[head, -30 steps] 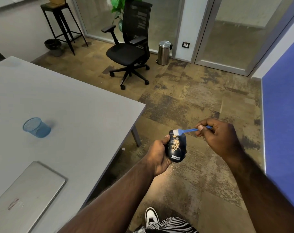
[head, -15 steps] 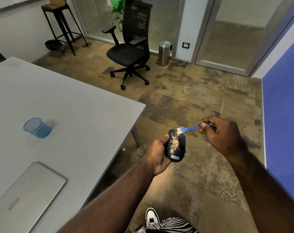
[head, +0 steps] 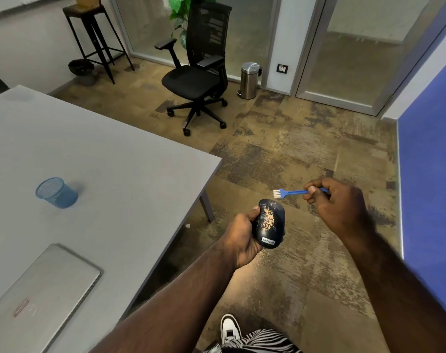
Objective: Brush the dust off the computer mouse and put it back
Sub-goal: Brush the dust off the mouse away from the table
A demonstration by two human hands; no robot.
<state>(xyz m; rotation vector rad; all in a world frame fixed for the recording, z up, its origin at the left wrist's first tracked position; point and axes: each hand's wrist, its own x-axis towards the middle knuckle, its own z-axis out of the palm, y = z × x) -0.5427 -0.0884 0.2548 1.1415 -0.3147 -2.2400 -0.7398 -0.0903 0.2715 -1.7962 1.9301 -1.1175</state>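
A black computer mouse (head: 270, 222) with a patch of tan dust on its back is gripped by my left hand (head: 242, 236), held up over the floor to the right of the grey table (head: 120, 159). My right hand (head: 336, 202) pinches the handle of a small blue brush (head: 290, 192). The white bristles point left and hover a little above and to the right of the mouse's front end, not touching it.
On the table lie a blue mesh cup (head: 56, 192) and a shut silver laptop (head: 36, 299). A black office chair (head: 199, 70), a steel bin (head: 250, 80) and a tall stool (head: 94, 34) stand farther back. A blue wall panel (head: 430, 174) runs along the right.
The brush has lifted off the mouse's front and moved up and right. The dust patch is still on the mouse, which stays in my left hand.
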